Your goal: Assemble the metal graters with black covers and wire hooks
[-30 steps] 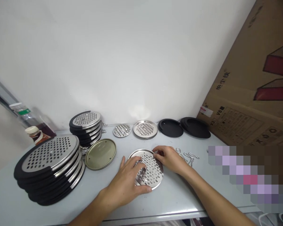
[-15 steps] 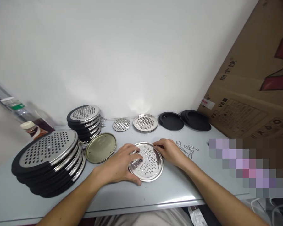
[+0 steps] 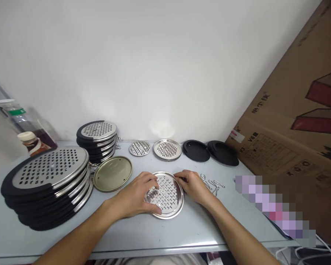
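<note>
A round metal grater plate [image 3: 168, 195] with raised teeth lies on the table in front of me. My left hand [image 3: 143, 193] grips its left side, the fingers curled over the upper left and the thumb on the lower left rim. At the upper right rim, my right hand [image 3: 189, 184] pinches the edge between thumb and bent fingers; the fingertips are partly hidden. Just right of that hand lie several thin wire hooks [image 3: 213, 183]. Left of my left hand rests an olive-coloured round plate [image 3: 113, 173] with small holes.
Two stacks of black-edged round graters, a large near stack [image 3: 51, 169] and a far stack [image 3: 98, 130], stand at left. Along the wall lie a small grater disc [image 3: 139, 148], another rimmed grater plate [image 3: 167, 149] and black round bases [image 3: 197, 151]. Bottles [image 3: 31, 143] and a carton [image 3: 287, 147] flank the table.
The camera view has tilted and shifted slightly. My left thumb has moved from below the plate's rim onto it. My right hand stays at the upper right rim.
</note>
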{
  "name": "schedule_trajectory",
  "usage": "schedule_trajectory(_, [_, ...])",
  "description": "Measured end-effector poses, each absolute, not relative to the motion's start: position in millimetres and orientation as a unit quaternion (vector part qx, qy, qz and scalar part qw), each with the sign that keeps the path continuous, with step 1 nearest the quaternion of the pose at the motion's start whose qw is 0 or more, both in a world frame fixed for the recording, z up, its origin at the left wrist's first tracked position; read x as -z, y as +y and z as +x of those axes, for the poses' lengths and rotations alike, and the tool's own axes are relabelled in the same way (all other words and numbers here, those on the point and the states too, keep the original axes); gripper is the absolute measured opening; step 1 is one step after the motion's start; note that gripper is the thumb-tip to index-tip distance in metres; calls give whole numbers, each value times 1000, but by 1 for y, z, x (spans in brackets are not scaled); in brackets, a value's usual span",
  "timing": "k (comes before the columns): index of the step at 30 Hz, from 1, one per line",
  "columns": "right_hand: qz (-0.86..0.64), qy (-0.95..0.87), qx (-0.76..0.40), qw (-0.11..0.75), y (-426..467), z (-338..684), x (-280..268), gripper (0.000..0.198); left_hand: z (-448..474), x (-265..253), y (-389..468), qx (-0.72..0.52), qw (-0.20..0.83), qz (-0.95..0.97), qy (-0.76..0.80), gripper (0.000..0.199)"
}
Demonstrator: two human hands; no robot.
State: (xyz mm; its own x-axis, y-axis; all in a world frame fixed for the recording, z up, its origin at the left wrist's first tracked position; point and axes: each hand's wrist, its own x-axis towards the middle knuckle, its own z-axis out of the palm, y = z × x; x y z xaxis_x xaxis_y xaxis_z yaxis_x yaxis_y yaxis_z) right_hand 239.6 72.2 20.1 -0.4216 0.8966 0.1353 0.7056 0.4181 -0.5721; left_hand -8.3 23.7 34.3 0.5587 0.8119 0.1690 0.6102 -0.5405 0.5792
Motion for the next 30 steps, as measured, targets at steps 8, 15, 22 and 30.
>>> schedule_trajectory(8, [-492,-815,-213,220,72,239,-20,29,9,-35,76,-270,32,826,493,26])
schedule_trajectory(15, [-507,-805,-214,221,74,240,-15,28,35,-34,141,-222,2,862,455,12])
schedule_trajectory(22, [-509,-808,-208,213,72,241,-18,25,34,-32,153,-176,10,896,407,18])
schedule_trajectory(30, [-504,-810,-206,220,73,243,-15,24,35,-38,160,-193,73,895,395,14])
